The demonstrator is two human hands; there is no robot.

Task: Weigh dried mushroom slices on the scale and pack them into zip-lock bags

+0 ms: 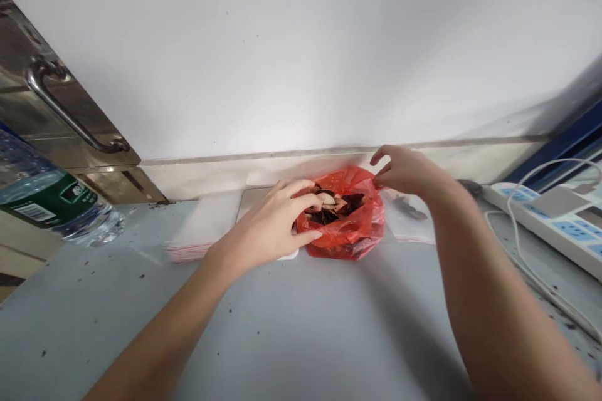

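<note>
A red plastic bag [350,232] sits open on the grey tabletop [301,326] near the wall, with dark and pale pieces inside. My left hand [273,225] rests against the bag's left side, its fingers curled onto the rim. My right hand [407,172] pinches the bag's upper right edge between thumb and fingers. Both forearms reach in from the bottom of the view.
A clear zip bag [409,219] with a dark piece lies right of the red bag; a stack of clear zip bags [200,232] lies left. A water bottle [51,197] lies at the left. A white power strip [550,222] with cables occupies the right. Dark crumbs dot the table.
</note>
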